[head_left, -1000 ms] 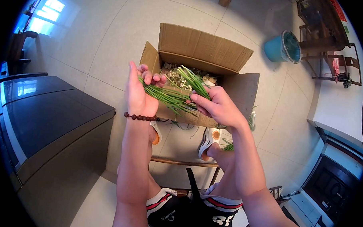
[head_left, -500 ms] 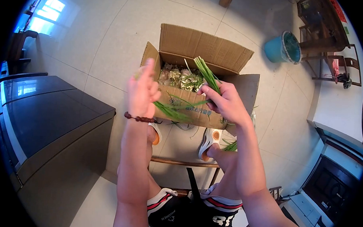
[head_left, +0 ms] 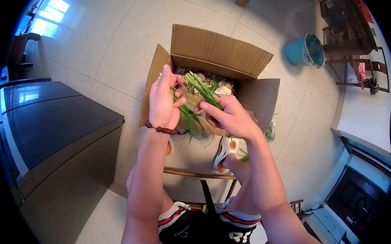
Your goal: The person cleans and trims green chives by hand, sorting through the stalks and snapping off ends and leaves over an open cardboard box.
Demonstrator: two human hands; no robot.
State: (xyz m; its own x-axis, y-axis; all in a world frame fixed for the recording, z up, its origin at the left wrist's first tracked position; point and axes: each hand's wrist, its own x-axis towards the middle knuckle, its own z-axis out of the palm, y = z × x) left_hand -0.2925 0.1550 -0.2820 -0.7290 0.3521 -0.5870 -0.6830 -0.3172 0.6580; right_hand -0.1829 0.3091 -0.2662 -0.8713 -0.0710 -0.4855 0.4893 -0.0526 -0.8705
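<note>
My left hand, with a beaded bracelet at the wrist, is curled round thin green stalks whose leafy ends hang down to the right. A second bunch of green stalks is pinched between the thumb and fingers of my right hand, pale ends pointing up and left. Both hands are close together over the near side of an open cardboard box. Inside the box lie crumpled scraps and bits of green.
A blue bucket with a plastic liner stands at the upper right, beside wooden furniture. A dark cabinet is at the left. More green stalks lie by the white shoe. A clear bag is right of the box.
My left hand has moved right, towards my right hand, with its stalks. My right hand has shifted slightly left and lower, still holding its bunch.
</note>
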